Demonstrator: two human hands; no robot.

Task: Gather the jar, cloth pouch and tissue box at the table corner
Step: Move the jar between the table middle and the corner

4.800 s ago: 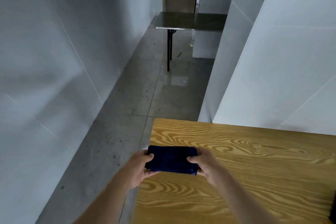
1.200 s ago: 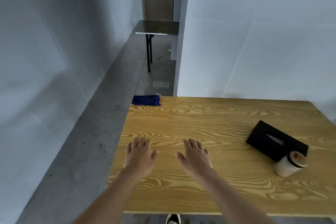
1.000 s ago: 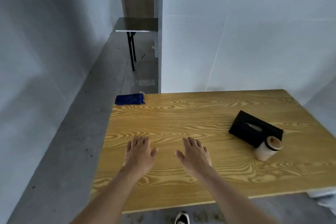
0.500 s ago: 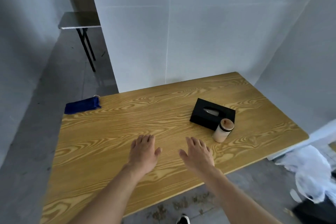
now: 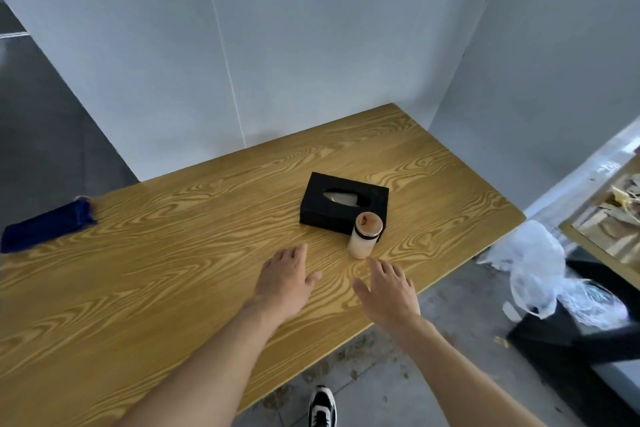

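Blue cloth pouch point(image 5: 46, 227), black tissue box point(image 5: 343, 203), cream jar point(image 5: 365, 235), yellow wood-grain table point(image 5: 173, 253).
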